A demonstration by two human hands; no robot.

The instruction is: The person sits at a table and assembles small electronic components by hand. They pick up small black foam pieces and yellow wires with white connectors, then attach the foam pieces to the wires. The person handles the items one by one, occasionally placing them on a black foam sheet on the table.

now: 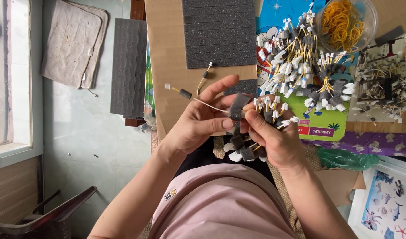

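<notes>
My left hand pinches a thin white and yellow cable and a dark grey foam strip wrapped about it. The cable's ends, each with a small white connector, stick out to the upper left. My right hand grips a bundle of cables with white plugs and grey foam sleeves, its thumb and forefinger also touching the foam strip. Both hands meet above my lap, close to the near edge of the cardboard sheet.
A large pile of finished cable bundles lies beyond my right hand, another pile at far right. A clear bowl of yellow rubber bands stands behind. Grey foam sheets lie on the cardboard and one to its left. A chair stands lower left.
</notes>
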